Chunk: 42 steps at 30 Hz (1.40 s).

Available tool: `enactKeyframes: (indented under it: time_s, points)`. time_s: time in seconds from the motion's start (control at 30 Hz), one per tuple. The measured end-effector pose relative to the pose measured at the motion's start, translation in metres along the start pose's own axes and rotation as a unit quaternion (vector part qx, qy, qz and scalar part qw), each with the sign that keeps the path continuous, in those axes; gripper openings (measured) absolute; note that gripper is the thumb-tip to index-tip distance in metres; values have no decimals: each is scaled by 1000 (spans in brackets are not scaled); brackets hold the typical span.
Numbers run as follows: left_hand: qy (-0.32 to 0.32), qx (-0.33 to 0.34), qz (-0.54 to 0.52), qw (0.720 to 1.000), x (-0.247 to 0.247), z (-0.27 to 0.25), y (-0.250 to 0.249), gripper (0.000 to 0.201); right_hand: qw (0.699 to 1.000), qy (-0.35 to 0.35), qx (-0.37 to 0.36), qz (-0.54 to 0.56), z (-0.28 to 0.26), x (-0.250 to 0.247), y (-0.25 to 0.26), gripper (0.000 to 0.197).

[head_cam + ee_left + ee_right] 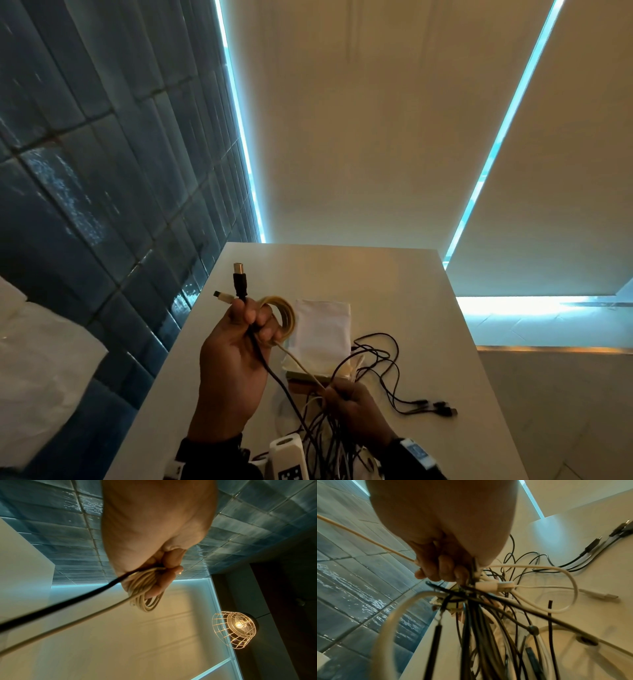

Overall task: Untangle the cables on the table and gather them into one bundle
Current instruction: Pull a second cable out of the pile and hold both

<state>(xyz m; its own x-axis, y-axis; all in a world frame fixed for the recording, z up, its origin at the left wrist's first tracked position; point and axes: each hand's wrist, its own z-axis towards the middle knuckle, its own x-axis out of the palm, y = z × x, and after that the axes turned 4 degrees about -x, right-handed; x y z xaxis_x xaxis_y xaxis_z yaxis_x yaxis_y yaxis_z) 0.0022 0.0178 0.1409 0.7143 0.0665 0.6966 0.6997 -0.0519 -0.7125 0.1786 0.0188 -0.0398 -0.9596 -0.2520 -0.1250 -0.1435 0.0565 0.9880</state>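
My left hand (251, 318) is raised above the table and grips a coiled cream cable (282, 317) together with a black cable (274, 373) whose plug (239, 279) points up. In the left wrist view the cream coil (145, 593) loops round my fingers (161, 582). My right hand (346, 394) is lower, near the table's front, and grips a tangle of black and white cables (479, 601). The cream cable (364, 536) runs taut between both hands. A black multi-plug cable (435, 407) lies on the table to the right.
The white table (411, 281) stands against a blue tiled wall (102, 171). A white cloth pouch (322, 329) lies on a book behind my hands. White devices with a marker (289, 459) sit at the front edge. A wire-cage lamp (235, 628) hangs overhead.
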Motion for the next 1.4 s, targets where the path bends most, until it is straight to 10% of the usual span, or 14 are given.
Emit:
enactKeyframes:
  time_s: [0.23,0.8,1.17,1.4]
  points:
    - [-28,-6,72,997,2,4,0,29,997,-48,35,-45,6,-5,13,30]
    - [-96,-55,196,974,3,8,23,35,964,-54,-225,132,4,8,126,13]
    - [-3,-66,-5,998,-1,11,17,37,982,37,-166,82,2,5,103,15]
    - [-24,-38,48,998,7,10,26,27,991,56,-113,47,6,5,84,23]
